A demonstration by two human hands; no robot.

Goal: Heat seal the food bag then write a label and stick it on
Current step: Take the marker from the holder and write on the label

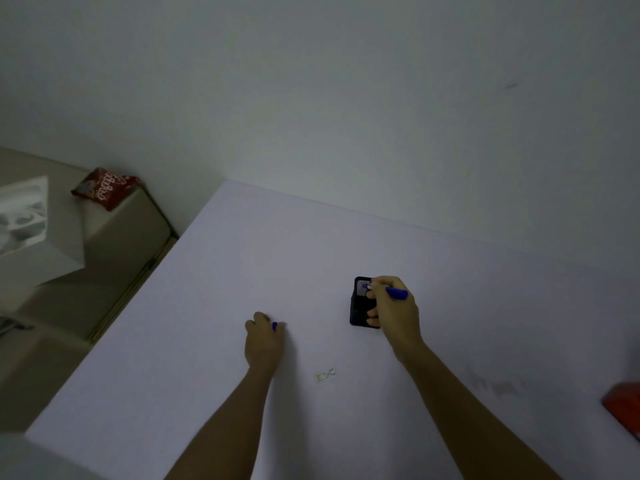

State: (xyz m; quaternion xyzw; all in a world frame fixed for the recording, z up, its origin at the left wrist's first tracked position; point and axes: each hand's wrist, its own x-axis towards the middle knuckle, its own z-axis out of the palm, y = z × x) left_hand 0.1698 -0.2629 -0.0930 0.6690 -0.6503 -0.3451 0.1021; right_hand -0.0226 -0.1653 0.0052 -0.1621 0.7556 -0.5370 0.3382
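Observation:
My right hand (393, 306) grips a blue pen (396, 292) at the mouth of a black mesh pen holder (360, 306) standing on the white table (242, 271); its lower fingers rest against the holder's side. My left hand (263, 341) rests on the table to the left, fingers closed around a small blue pen cap (274, 325). A small white label (326, 375) with writing lies flat between my arms. A red food bag (623, 407) shows partly at the right edge.
A second red snack bag (104, 187) lies on a beige side table (114, 244) at the left, beside a white box (31, 230). A plain wall rises behind the table's far edge.

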